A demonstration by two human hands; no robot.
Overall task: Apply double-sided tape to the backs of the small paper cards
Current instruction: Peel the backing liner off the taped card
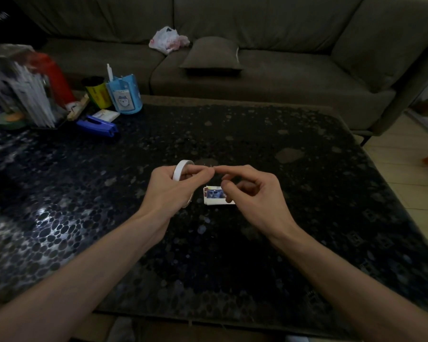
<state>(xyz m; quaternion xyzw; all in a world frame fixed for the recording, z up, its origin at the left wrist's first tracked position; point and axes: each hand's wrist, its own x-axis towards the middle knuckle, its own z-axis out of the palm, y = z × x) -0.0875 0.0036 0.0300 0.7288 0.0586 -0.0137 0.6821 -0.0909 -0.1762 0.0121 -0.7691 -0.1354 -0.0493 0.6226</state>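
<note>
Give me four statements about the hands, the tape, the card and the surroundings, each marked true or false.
1. The left hand holds the tape roll. True.
2. The small card lies on the sofa. False: it lies on the table, partly under the right hand.
3. The right hand grips the blue stapler. False: the stapler lies apart from both hands, at the table's far left.
4. A plastic bag sits on the sofa. True.

card (pixel 215 195) on table (pixel 257 243), between hands
</note>
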